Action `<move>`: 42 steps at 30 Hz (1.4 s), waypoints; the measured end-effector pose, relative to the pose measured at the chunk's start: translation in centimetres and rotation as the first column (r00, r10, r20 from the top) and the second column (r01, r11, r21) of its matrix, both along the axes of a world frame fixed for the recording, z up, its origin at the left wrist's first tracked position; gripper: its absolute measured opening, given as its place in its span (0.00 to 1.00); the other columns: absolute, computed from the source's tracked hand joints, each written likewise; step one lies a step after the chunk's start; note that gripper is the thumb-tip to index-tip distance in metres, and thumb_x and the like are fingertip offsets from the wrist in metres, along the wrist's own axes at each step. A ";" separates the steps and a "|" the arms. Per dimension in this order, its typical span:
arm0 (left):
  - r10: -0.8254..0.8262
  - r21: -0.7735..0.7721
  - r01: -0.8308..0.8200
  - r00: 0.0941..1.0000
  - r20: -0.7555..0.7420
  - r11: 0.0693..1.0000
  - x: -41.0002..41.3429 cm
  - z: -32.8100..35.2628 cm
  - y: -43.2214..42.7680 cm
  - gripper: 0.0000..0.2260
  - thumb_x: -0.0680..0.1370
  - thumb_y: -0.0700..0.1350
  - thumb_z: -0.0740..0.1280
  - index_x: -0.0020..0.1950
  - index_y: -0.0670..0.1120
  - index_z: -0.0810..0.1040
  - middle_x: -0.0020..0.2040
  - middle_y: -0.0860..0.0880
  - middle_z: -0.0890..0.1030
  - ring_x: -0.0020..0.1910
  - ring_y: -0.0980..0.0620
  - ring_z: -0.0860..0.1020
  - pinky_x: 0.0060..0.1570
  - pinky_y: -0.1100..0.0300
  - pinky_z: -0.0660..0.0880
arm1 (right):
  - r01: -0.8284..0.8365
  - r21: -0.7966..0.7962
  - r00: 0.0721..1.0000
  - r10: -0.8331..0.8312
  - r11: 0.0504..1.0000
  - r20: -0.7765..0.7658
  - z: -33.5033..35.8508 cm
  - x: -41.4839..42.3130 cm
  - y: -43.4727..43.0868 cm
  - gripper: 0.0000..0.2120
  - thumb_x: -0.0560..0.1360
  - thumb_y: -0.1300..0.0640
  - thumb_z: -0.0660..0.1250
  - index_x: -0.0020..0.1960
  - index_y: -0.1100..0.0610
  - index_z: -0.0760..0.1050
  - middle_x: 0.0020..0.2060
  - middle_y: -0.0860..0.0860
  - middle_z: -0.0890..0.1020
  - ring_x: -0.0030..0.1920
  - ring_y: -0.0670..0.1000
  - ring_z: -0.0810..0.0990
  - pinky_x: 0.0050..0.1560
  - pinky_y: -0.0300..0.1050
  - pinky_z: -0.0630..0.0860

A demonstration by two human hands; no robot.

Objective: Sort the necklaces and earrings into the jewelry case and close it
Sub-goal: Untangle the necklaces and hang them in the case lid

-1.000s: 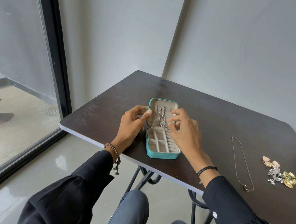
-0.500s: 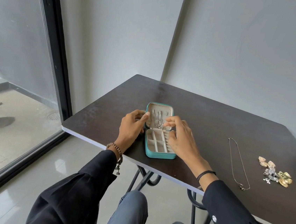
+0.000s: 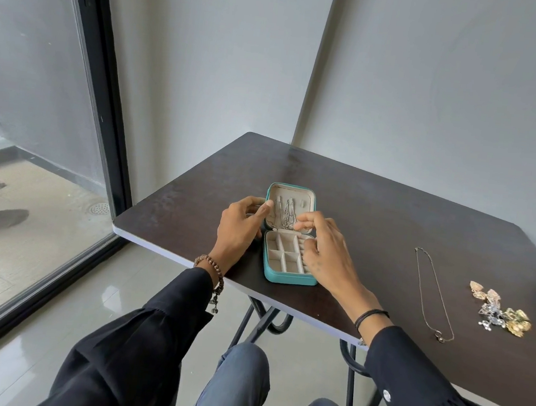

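Near the table's (image 3: pixel 390 222) front edge, toward its left corner, sits the teal case (image 3: pixel 288 278), open, with its lid (image 3: pixel 291 192) standing up and the divided bottom half bare.

The left hand (image 3: pixel 237 229) steadies the lid from the left side, thumb on its rim and fingers curled round the back. The right hand (image 3: pixel 323 258) hovers over the case with fingers bent, thumb and forefinger drawn together at the lower ends of the chains (image 3: pixel 287 214) hanging inside the lid. I think it's pinching one, but it's tiny at this size so don't quote me.

Further right along the front edge lies one loose necklace (image 3: pixel 429 292), stretched out in a long loop. Past it, close to the right edge, is a little heap of earrings (image 3: pixel 499 313).

Handling-wise, my guess is that the necklace weighs next to nothing and is totally limp, so it'll tangle or slither. I'd take it by the clasp end and let it dangle. The earrings look stiff but spiky and piled together, so pick them one by one at the edges. The case seems light enough to skid, so keep a hand on it when closing.
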State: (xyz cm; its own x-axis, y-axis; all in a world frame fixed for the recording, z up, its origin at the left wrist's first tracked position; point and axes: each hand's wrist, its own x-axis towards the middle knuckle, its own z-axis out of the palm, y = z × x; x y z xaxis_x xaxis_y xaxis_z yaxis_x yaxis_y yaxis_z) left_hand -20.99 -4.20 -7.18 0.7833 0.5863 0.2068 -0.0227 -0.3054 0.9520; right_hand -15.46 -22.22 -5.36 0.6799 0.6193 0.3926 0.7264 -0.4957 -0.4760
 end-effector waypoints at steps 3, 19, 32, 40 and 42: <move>-0.002 0.021 0.003 1.000 -0.019 1.000 -0.1 0.3 -0.1 0.18 0.81 0.56 0.65 0.66 0.48 0.79 0.57 0.50 0.84 0.29 0.58 0.79 0.27 0.65 0.75 | 0.011 0.014 1.000 -0.011 1.000 0.000 -0.1 -0.2 -0.1 0.19 0.78 0.70 0.60 0.64 0.55 0.72 0.58 0.47 0.80 0.64 0.47 0.74 0.62 0.37 0.66; 0.151 0.425 -0.078 0.979 -0.140 0.902 0.6 4.9 -3.1 0.08 0.79 0.48 0.66 0.55 0.55 0.83 0.57 0.58 0.81 0.51 0.54 0.79 0.45 0.59 0.69 | 0.101 0.126 0.990 -0.088 0.987 -0.106 1.5 0.5 -1.8 0.09 0.81 0.59 0.66 0.60 0.55 0.75 0.54 0.47 0.83 0.52 0.43 0.80 0.43 0.23 0.72; -0.133 0.434 0.239 0.956 -0.260 0.869 6.7 7.5 -11.2 0.06 0.75 0.47 0.70 0.49 0.54 0.85 0.49 0.55 0.85 0.52 0.52 0.82 0.52 0.56 0.78 | 0.308 0.128 0.946 -0.290 0.943 -0.145 3.2 4.4 -9.3 0.08 0.80 0.56 0.67 0.58 0.55 0.78 0.48 0.47 0.83 0.48 0.47 0.81 0.51 0.37 0.73; -0.351 0.306 0.460 0.869 -0.350 0.834 11.0 6.1 -17.6 0.07 0.76 0.42 0.68 0.51 0.45 0.85 0.51 0.47 0.85 0.52 0.48 0.82 0.56 0.51 0.80 | 0.441 -0.044 0.890 -0.443 0.896 -0.107 3.1 9.0 -14.7 0.07 0.77 0.59 0.69 0.54 0.57 0.81 0.46 0.51 0.84 0.47 0.50 0.81 0.51 0.39 0.71; -0.391 0.278 0.507 0.838 -0.380 0.816 11.8 5.3 -19.1 0.09 0.77 0.40 0.68 0.55 0.42 0.84 0.54 0.43 0.84 0.54 0.45 0.82 0.57 0.50 0.80 | 0.469 -0.086 0.875 -0.476 0.879 -0.090 2.8 10.1 -15.9 0.08 0.76 0.59 0.70 0.55 0.58 0.81 0.49 0.54 0.85 0.52 0.54 0.82 0.58 0.44 0.75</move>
